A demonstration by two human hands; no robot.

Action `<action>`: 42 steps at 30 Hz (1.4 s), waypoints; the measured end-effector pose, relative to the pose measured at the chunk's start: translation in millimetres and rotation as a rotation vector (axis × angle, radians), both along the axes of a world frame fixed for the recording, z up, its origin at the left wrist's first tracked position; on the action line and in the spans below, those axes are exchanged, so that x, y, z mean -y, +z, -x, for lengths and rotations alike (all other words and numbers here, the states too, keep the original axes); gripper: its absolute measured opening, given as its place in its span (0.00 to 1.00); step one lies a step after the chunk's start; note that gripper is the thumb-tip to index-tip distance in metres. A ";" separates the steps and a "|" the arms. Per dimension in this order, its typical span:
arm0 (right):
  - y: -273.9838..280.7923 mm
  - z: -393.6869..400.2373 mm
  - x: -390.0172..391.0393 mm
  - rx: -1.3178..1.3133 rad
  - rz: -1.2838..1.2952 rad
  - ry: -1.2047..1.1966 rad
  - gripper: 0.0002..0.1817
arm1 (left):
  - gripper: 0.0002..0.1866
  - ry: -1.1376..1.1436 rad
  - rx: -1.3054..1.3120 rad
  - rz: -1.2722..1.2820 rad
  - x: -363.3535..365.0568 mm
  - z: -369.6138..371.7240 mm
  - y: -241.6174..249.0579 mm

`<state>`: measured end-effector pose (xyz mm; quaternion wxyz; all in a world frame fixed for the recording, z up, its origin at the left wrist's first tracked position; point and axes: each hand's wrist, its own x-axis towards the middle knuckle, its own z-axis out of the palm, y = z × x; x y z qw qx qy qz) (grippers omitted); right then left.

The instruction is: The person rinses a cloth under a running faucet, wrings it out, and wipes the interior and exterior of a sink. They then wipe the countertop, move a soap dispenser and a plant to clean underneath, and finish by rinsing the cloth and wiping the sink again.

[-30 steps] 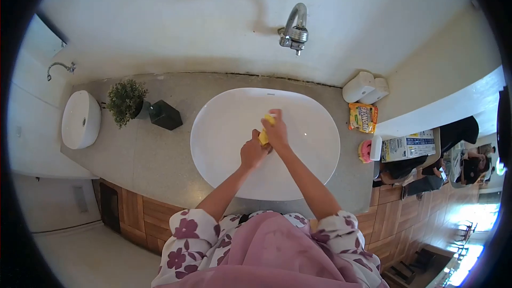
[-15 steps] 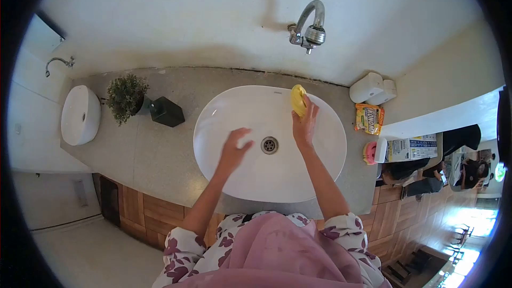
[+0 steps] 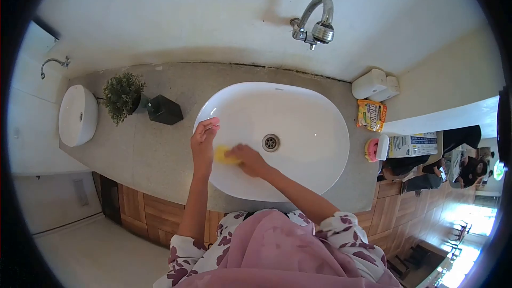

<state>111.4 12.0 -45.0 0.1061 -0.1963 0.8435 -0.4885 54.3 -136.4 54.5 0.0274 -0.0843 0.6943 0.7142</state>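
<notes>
A yellow sponge (image 3: 223,155), slightly blurred, lies against the inner left side of the white oval basin (image 3: 298,112). My right hand (image 3: 249,160) has its fingers on the sponge and holds it, left of the metal drain (image 3: 270,142). At the basin's left rim is my left hand (image 3: 204,141), raised with its fingers curled and pressed together; whether anything is inside them is hidden. A chrome faucet (image 3: 320,18) on the wall hangs above and behind the basin.
On the counter (image 3: 160,165) to the left stand a dark green box-shaped holder (image 3: 165,110), a potted plant (image 3: 122,96) and a second basin (image 3: 78,116). To the right are white bottles (image 3: 369,84), an orange packet (image 3: 372,115) and a pink sponge (image 3: 371,150). People appear at the far right.
My right hand has swept the yellow sponge from the basin's back right to its left side. My left hand has moved left to the rim, its spread fingers now drawn together.
</notes>
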 end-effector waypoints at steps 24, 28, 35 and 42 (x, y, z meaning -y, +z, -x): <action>17.9 63.1 -138.1 -0.426 -0.609 -0.183 0.21 | 0.49 -0.797 -0.211 1.417 -15.6 -3.2 -66.9; 25.1 -14.0 -140.7 0.110 -0.525 -0.210 0.19 | 0.49 -0.820 -0.200 1.436 -14.6 -3.4 -69.2; 61.5 -82.0 -86.0 0.402 -0.308 -0.122 0.20 | 0.50 -0.842 -0.193 1.458 -15.0 -2.0 -69.9; 48.8 -32.2 -122.1 0.508 0.017 -0.364 0.24 | 0.50 -0.839 -0.194 1.447 -11.2 -2.1 -73.7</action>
